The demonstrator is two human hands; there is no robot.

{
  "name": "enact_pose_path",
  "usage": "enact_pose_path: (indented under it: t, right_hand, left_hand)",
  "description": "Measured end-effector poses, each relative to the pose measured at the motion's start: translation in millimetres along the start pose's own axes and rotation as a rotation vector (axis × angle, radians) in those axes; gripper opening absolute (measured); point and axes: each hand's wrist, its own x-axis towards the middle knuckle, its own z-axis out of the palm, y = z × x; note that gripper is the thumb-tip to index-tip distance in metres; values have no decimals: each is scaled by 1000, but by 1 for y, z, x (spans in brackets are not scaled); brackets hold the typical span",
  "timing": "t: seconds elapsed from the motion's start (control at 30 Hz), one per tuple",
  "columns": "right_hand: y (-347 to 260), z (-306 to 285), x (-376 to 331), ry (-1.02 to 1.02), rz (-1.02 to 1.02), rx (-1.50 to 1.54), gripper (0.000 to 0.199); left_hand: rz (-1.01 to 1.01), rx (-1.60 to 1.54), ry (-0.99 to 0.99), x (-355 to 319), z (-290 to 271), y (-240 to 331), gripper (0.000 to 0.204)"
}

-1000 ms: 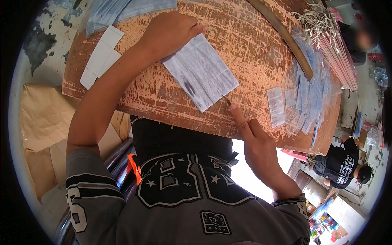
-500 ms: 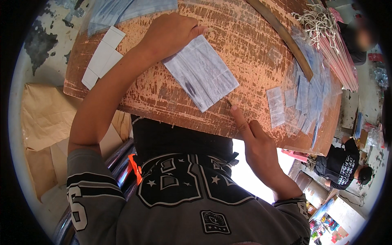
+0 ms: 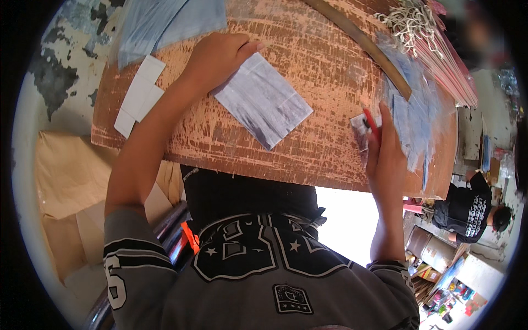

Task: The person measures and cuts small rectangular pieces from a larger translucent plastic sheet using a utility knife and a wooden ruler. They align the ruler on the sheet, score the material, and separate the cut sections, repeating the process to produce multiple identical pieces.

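A: What fills most of the view?
B: A scratched brown desk (image 3: 330, 82), with translucent blue sheets (image 3: 173, 25) at its far left.
A: Next?
B: A grey-white rectangle (image 3: 265, 102), lying slantwise near the desk's middle.
A: And the hands?
B: The left hand (image 3: 216, 60) rests at the rectangle's upper-left end; I cannot tell whether its fingers grip. The right hand (image 3: 388, 151), apart from it at right, holds a slim red tool (image 3: 372, 125) between thumb and fingers.
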Motion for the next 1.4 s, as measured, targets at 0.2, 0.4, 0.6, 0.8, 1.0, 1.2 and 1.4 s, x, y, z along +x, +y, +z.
enact_pose_path:
  t: [0.2,0.4,0.6,0.8,1.0,1.2,1.4]
  right_hand:
    - [37,23,40,113,-12,-113,45]
    - [21,21,41,284,-100,-61,50]
    - [-66,14,29,-93,45,1130,59]
    - [-84,26,32,-259,15,1544,43]
    - [-82,27,28,-207,64,1515,22]
    - [-72,44,26,-115,53,1413,20]
    - [-68,47,27,-160,45,1390,18]
  left_hand:
    - [-75,-192,87,-12,-14,6,56]
    - [-65,-207,295,-37,-43,36,44]
    - [-71,-285,526,-63,-47,59,40]
    - [-33,-352,727,-83,-37,76,39]
    - [-87,-521,741,-103,-14,60,46]
    - [45,-704,572,-107,-17,61,50]
    - [39,-1037,269,-117,-19,57,35]
